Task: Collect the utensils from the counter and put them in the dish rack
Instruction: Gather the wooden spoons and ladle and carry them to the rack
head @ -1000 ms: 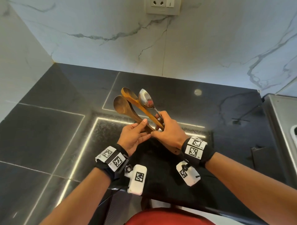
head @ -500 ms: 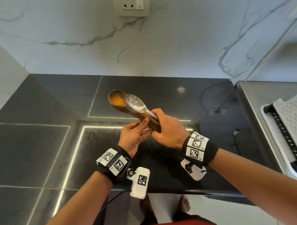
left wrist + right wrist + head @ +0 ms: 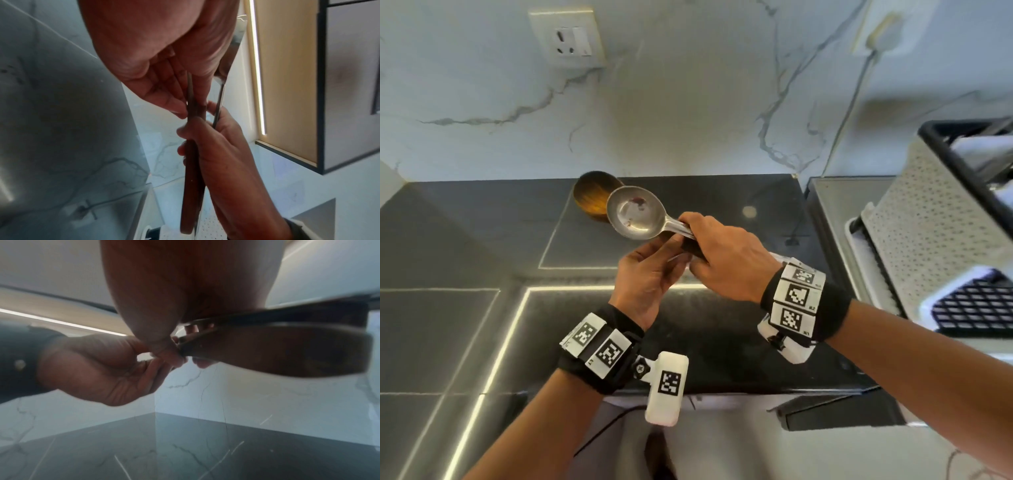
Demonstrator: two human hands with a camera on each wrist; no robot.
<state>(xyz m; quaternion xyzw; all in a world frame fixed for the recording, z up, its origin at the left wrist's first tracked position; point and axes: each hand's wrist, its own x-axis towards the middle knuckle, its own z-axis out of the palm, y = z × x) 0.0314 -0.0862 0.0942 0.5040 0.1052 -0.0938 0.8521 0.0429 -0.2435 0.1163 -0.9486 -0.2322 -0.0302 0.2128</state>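
Note:
My right hand grips a bundle of utensils by the handles, above the black counter. The steel spoon lies on top, bowl up and pointing left. A wooden spoon bowl shows behind it; how many wooden spoons there are I cannot tell. My left hand reaches in from below. In the left wrist view its fingertips and thumb pinch the wooden handles, just above my right hand; the steel handle runs alongside. The white perforated dish rack stands at the right.
The rack sits on a steel drainboard beside the counter's right end. A marble wall with a socket and a hanging cord backs the counter. The counter's front edge runs below my wrists.
The utensils have closed from a fan into one stacked bundle and turned bowl-up. The view has swung right, so the dish rack now shows. Both hands stay on the handles.

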